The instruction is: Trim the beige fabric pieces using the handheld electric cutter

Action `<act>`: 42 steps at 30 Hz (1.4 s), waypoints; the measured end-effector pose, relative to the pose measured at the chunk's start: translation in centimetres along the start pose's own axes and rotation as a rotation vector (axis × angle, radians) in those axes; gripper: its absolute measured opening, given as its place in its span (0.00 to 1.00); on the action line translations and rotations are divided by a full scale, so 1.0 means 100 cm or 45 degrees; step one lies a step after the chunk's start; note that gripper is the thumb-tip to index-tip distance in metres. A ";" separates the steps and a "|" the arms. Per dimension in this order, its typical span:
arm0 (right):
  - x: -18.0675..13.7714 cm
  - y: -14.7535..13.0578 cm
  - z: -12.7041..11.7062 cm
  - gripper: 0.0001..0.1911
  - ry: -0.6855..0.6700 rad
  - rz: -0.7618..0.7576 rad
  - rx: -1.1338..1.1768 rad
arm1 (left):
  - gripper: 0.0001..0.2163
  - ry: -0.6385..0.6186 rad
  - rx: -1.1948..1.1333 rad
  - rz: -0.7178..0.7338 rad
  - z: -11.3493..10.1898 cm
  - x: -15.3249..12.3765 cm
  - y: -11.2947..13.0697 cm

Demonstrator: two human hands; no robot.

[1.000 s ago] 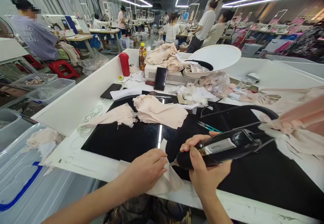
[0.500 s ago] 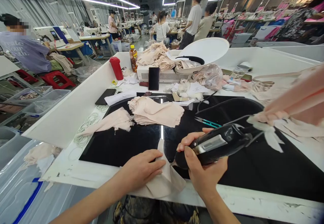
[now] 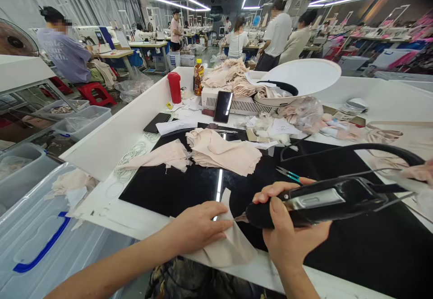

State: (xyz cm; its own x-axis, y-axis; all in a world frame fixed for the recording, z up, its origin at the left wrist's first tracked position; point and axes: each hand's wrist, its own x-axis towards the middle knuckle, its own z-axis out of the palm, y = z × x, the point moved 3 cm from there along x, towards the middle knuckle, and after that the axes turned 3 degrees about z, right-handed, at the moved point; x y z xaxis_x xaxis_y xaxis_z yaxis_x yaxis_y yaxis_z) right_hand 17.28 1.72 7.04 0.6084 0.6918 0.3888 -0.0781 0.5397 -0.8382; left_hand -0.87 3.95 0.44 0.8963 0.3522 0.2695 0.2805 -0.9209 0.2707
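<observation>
My left hand (image 3: 199, 227) lies flat on a beige fabric piece (image 3: 233, 247), fingers stretched toward its right edge. The piece lies over the front edge of the black work surface (image 3: 152, 186). Wrapped round a black corded handheld tool (image 3: 318, 202) is my right hand (image 3: 291, 227). The tool's narrow metal tip points left at the fabric, close by my left fingertips; whether it touches cannot be made out. Beyond my hands lie a stack of beige fabric pieces (image 3: 223, 150) and a smaller beige bunch (image 3: 165, 154). Teal-handled thread snips (image 3: 289, 174) lie just behind the tool.
A phone (image 3: 223, 106) leans against a white vented box (image 3: 243, 103) bearing more beige pieces. A red cup (image 3: 174, 88) and a bottle (image 3: 198, 78) stand at the back left. White side walls border the table. The tool's thick cable (image 3: 372, 147) loops behind it. Co-workers sit and stand beyond.
The view has turned left, so the scene sits further right. The tool's rear end has dropped and lies more level. My left hand still rests on the fabric.
</observation>
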 end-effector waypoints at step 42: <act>0.003 0.009 0.008 0.26 -0.031 0.034 0.003 | 0.13 -0.060 -0.104 0.064 -0.012 0.006 -0.028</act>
State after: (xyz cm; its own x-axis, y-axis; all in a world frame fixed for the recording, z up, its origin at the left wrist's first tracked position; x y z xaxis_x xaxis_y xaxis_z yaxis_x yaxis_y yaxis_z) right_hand 16.77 2.78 6.67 0.5867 0.7173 0.3759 -0.0960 0.5225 -0.8472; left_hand -1.56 6.91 0.97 0.9242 0.2958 0.2416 0.2075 -0.9200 0.3326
